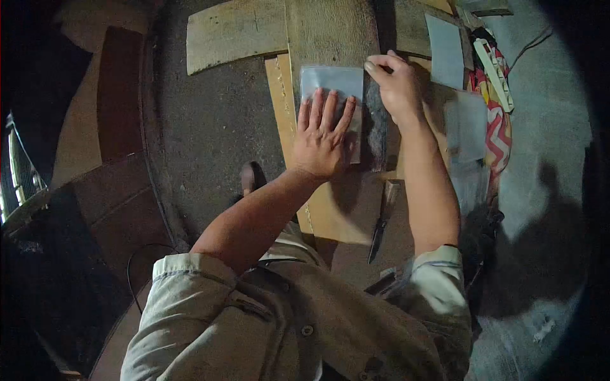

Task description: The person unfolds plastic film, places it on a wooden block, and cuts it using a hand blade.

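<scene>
Pressing flat with its fingers slightly spread, the left hand holds the clear plastic sheet down on the wooden board. The right hand has its fingertips together just beside the sheet's far right corner; whether they pinch anything cannot be told. The sheet is already laid out; how much work remains does not show. Other sheets lie right of it, and a knife lies untouched on its near side.
</scene>
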